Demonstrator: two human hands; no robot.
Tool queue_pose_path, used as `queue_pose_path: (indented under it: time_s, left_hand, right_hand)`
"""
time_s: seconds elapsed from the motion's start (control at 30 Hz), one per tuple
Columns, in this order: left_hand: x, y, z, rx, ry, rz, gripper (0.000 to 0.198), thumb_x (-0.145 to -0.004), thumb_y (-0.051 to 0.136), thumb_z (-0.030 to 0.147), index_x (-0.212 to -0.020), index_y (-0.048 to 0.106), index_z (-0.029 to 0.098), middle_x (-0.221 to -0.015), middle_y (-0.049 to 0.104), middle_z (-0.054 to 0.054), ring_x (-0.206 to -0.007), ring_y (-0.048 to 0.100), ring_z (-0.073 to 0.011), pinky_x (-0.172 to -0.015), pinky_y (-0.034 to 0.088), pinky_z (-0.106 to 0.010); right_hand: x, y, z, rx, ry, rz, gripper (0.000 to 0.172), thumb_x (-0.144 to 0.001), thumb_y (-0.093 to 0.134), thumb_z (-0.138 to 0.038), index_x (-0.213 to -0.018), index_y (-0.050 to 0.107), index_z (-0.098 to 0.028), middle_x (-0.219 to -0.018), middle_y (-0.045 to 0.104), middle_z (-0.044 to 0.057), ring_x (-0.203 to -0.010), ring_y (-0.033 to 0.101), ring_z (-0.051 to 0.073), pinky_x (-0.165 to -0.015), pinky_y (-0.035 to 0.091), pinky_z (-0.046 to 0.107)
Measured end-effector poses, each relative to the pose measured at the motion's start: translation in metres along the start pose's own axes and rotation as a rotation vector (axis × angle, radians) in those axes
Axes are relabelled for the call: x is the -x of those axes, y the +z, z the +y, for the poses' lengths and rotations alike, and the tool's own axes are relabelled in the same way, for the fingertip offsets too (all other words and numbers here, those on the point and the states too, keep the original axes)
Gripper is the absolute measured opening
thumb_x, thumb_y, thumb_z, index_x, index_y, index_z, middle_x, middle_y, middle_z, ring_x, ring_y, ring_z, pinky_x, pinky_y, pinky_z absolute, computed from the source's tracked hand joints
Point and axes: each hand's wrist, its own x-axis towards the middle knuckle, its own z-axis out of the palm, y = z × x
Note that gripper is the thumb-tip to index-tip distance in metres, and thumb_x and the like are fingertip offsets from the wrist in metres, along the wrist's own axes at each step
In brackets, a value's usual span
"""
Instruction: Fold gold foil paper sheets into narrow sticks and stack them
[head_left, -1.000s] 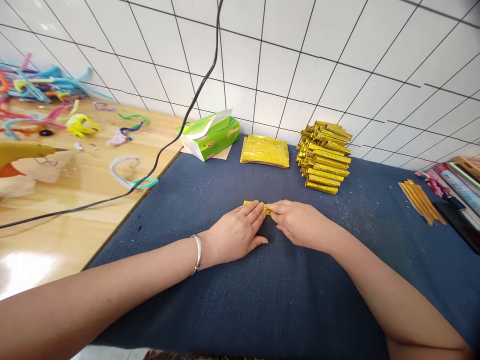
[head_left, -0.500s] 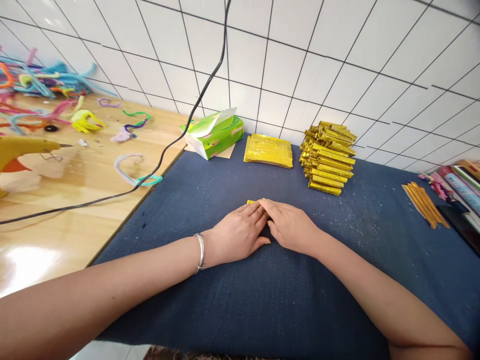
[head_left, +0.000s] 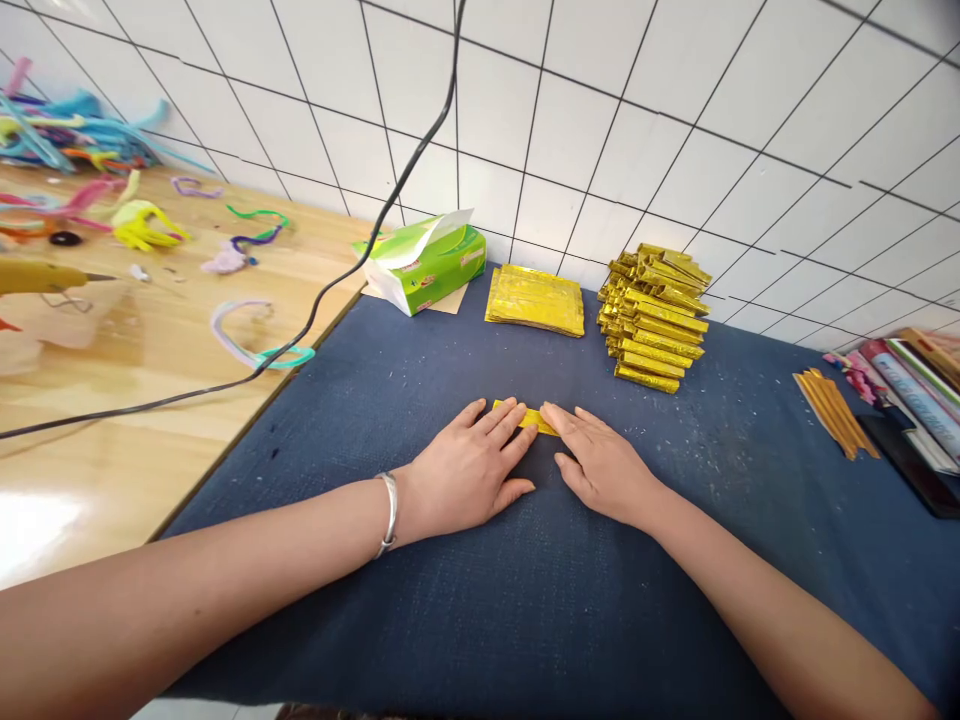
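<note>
A narrow strip of gold foil paper (head_left: 534,420) lies flat on the dark blue cloth, partly covered by my fingers. My left hand (head_left: 472,460), with a silver bangle at the wrist, rests palm down with its fingers stretched over the strip's left part. On the other side, my right hand (head_left: 600,458) lies with fingers extended, their tips at the strip's right end. Behind the hands sit a flat stack of gold foil sheets (head_left: 534,300) and a tall pile of folded gold foil strips (head_left: 652,320).
A green tissue pack (head_left: 442,265) stands near the tiled wall. A black cable (head_left: 390,205) hangs across the left side. Pipe cleaners (head_left: 75,130) and a glue gun (head_left: 45,278) are on the wooden table. Orange-gold strips (head_left: 836,412) and books (head_left: 911,390) lie at right.
My right hand has slid right, away from my left hand, uncovering the middle of the gold strip. My left hand's fingers have spread a little on it.
</note>
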Motion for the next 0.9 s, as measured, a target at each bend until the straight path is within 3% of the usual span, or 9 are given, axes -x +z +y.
queue_pose_path:
  time_s: [0.2,0.5,0.67,0.9]
  left_hand:
    - [0.000,-0.001,-0.003,-0.007,0.010,-0.014,0.059,-0.089,0.034,0.053,-0.133,0.043,0.015,-0.140,0.039,-0.016,-0.134,0.026,-0.0350,-0.106,0.026,-0.050]
    - [-0.002,-0.002,-0.002,-0.027,0.018,-0.059,0.060,-0.089,0.033,0.053,-0.135,0.041,0.016,-0.142,0.037,-0.015,-0.134,0.026,-0.0346,-0.106,0.027,-0.050]
    - [-0.003,-0.002,0.000,-0.039,0.013,-0.070,0.060,-0.089,0.033,0.052,-0.136,0.040,0.015,-0.142,0.037,-0.014,-0.134,0.025,-0.0344,-0.107,0.026,-0.049]
    - [0.001,-0.001,-0.006,-0.037,0.031,-0.064,0.063,-0.089,0.033,0.054,-0.139,0.034,0.016,-0.142,0.037,-0.013,-0.134,0.028,-0.0313,-0.107,0.026,-0.046]
  right_hand:
    - [0.017,-0.001,0.010,0.046,0.057,-0.004,0.057,-0.088,0.038,-0.021,-0.142,0.023,-0.013,-0.142,0.038,0.012,-0.133,0.033,0.020,-0.111,0.027,0.046]
    - [0.015,-0.005,0.009,0.120,0.031,0.014,0.051,-0.091,0.037,-0.027,-0.140,0.030,-0.012,-0.140,0.042,0.010,-0.133,0.031,0.020,-0.111,0.024,0.046]
    - [0.007,0.000,0.001,0.082,0.007,0.065,0.055,-0.093,0.036,-0.035,-0.141,0.026,-0.011,-0.145,0.033,0.009,-0.138,0.020,0.020,-0.112,0.025,0.043]
    - [0.000,0.003,-0.005,0.096,-0.052,-0.047,0.059,-0.093,0.033,-0.044,-0.141,0.027,-0.011,-0.146,0.031,0.011,-0.137,0.022,0.022,-0.113,0.021,0.045]
